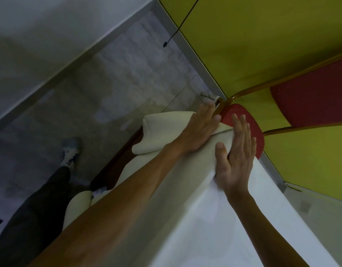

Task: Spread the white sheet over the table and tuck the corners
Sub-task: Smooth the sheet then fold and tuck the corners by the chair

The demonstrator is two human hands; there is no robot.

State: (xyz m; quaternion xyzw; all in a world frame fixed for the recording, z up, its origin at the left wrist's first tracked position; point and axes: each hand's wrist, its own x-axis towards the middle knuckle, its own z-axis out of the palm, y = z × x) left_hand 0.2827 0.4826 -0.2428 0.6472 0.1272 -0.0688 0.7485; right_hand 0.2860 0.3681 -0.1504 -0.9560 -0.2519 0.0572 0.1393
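The white sheet point(214, 228) covers the worktop point(116, 166) and hangs in folds over its left edge. At the far corner both hands lie flat on the sheet, fingers straight, grasping nothing: the left hand point(197, 130) presses the draped side, the right hand point(236, 151) the top. Just beyond stands a red chair point(233, 110) against a yellow wall point(243, 45).

The sheet point(205, 218) is lying over the table point(108, 170), its edge hanging down the left side. The left hand point(199, 130) and right hand point(235, 151) are resting side by side on its far corner. A chair point(241, 116) is standing just behind.
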